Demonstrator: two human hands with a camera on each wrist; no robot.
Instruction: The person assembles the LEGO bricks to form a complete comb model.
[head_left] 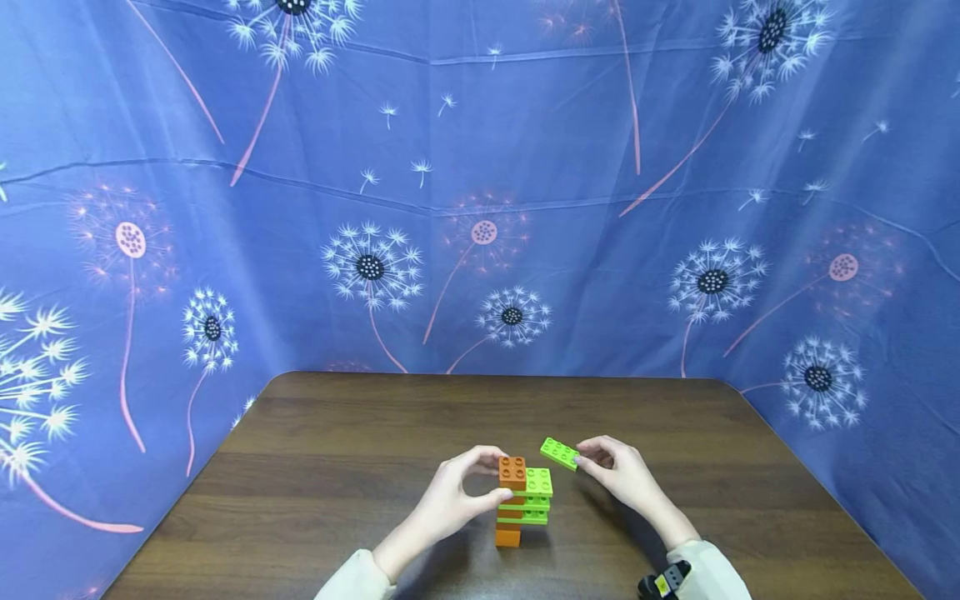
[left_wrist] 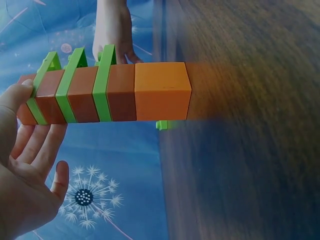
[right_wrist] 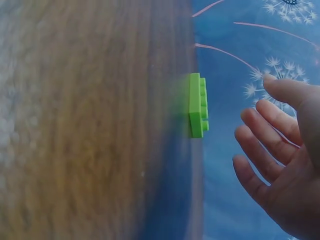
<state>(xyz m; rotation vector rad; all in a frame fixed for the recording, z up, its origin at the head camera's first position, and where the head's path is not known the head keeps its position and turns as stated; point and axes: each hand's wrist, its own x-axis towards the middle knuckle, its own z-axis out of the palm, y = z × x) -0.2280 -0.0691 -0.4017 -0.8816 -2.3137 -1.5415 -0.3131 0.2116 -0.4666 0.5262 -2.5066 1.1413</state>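
A tower of toy building bricks (head_left: 508, 538) stands on the table, with orange and brown bricks alternating with thin green bricks that stick out to the right. My left hand (head_left: 455, 497) grips it near the top, thumb (left_wrist: 22, 92) on the near face and fingertips behind. A loose green eight-stud brick (head_left: 559, 452) lies on the table just beyond the tower, to the right. Beside that brick is my right hand (head_left: 618, 473), its thumb and fingers spread. In the right wrist view a gap shows between the fingers (right_wrist: 265, 140) and the green brick (right_wrist: 196, 106).
The brown wooden table (head_left: 337, 433) ends at a blue cloth (head_left: 570, 250) with dandelion prints, hanging behind and on both sides. A small black device (head_left: 663, 581) sits at my right sleeve.
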